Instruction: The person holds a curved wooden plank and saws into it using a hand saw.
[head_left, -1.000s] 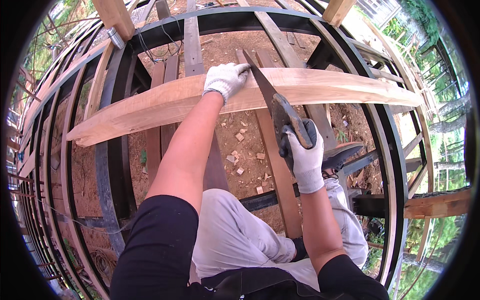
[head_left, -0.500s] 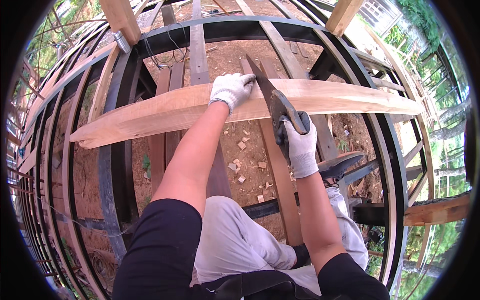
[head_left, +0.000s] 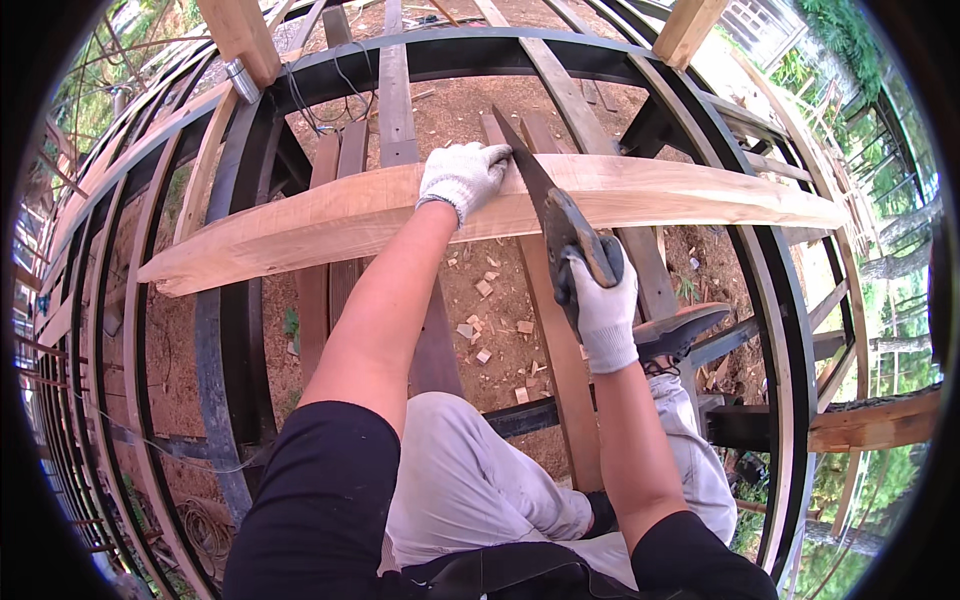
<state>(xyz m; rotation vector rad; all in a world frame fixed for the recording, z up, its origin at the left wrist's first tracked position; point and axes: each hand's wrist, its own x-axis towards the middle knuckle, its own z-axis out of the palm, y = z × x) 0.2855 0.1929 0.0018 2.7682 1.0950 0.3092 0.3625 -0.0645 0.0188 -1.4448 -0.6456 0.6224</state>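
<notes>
Right gloved hand (head_left: 600,305) clamped on handsaw (head_left: 560,210), blade slanting across timber beam (head_left: 660,190); left gloved hand (head_left: 463,180) curled atop beam, grip unclear; hands apart; beam spans dark steel joists (head_left: 240,370).

No lettering, label, number or sign can be read.
</notes>
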